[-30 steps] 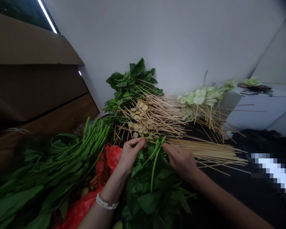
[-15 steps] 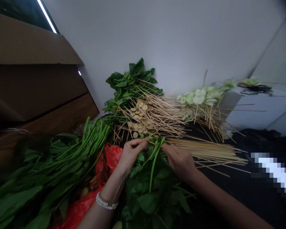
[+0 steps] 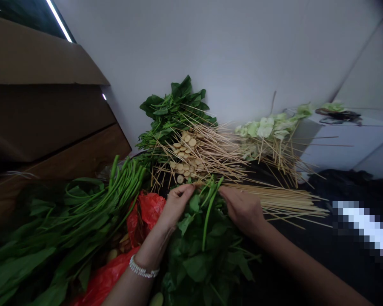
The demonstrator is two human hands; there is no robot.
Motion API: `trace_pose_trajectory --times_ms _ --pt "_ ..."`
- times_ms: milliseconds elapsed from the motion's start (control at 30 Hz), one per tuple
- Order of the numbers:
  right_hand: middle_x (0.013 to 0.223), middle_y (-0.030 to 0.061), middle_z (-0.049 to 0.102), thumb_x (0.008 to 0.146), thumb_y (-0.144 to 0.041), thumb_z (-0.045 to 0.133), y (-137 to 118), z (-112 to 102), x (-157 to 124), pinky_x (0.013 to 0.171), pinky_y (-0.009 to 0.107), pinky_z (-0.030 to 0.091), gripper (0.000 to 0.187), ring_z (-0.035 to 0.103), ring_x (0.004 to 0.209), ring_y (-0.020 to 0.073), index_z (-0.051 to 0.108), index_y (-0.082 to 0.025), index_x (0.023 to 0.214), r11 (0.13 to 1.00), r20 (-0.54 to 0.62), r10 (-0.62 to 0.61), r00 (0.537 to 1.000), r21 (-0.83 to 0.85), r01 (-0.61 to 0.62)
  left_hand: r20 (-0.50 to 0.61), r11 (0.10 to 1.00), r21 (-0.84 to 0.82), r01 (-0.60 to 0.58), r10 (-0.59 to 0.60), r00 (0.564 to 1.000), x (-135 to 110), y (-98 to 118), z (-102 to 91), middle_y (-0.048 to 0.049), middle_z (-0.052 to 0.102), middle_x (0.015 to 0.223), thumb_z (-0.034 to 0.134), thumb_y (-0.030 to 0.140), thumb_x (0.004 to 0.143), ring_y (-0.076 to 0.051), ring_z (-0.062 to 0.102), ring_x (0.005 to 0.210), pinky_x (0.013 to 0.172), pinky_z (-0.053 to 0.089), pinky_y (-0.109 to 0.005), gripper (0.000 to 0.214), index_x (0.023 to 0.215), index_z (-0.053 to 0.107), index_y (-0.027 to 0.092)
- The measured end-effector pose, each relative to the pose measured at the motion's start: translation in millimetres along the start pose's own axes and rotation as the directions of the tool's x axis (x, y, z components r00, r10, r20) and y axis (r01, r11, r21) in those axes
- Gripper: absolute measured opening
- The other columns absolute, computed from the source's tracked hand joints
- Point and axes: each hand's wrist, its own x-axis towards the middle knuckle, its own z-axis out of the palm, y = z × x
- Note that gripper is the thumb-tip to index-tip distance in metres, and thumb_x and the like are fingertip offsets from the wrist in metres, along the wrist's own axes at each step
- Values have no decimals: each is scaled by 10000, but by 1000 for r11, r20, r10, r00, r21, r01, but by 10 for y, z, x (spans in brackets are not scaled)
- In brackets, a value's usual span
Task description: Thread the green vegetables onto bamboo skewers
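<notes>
My left hand [image 3: 176,205] pinches leafy green stems at the top of a bunch of spinach-like greens [image 3: 204,242] lying in front of me. A beaded bracelet [image 3: 143,270] circles that wrist. My right hand [image 3: 242,208] grips the same bunch from the right, fingers closed on the stems. A thick green stalk [image 3: 208,212] runs down between the two hands. Just beyond my right hand lies a bundle of bare bamboo skewers [image 3: 281,202].
Skewered tan slices [image 3: 187,157] and skewered dark greens [image 3: 172,112] are piled against the wall. Skewered pale cabbage [image 3: 271,131] lies to the right. Long-stemmed greens [image 3: 83,208] and a red plastic bag [image 3: 148,208] fill the left. Cardboard boxes [image 3: 41,97] stand left.
Both hands have shifted slightly up and forward with the greens. The leaves between them have bunched a little closer.
</notes>
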Motion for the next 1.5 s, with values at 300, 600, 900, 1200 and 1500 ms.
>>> trace_pose_trajectory --times_ms 300,600,900,1200,1500 --pt "763 31 688 968 -312 394 449 -297 187 573 244 429 277 641 621 156 630 -172 1011 902 -194 426 884 18 -431 206 717 573 -397 343 917 67 -187 -40 -64 739 962 580 370 882 -219 635 901 823 461 -334 265 1007 735 195" --pt "706 2 657 957 -262 405 414 -288 197 585 228 439 223 628 597 139 614 -185 968 916 -174 401 900 69 -395 555 56 816 -575 198 808 -69 -265 52 -81 702 998 479 166 930 -247 530 1082 949 313 -445 249 1041 692 228" --pt "696 10 647 974 -270 379 357 -246 167 572 237 437 231 622 594 146 598 -200 990 927 -142 376 916 58 -371 362 201 859 -471 412 836 17 -313 -57 -62 720 967 621 209 833 -274 564 1076 1033 244 -495 131 890 728 259" --pt "802 41 706 981 -216 372 181 -129 93 588 233 444 242 642 619 135 604 -172 1037 990 -43 128 991 59 -125 -11 619 672 -405 556 831 71 -66 -124 -81 731 1025 550 301 896 -225 633 961 985 401 -387 284 1118 710 228" --pt "844 60 729 978 -186 402 5 17 -3 614 233 442 262 645 641 124 662 -153 980 999 75 -7 997 35 4 -150 986 23 -165 166 975 37 0 -73 -49 755 944 833 311 636 -178 679 859 804 528 -278 427 1037 741 196"
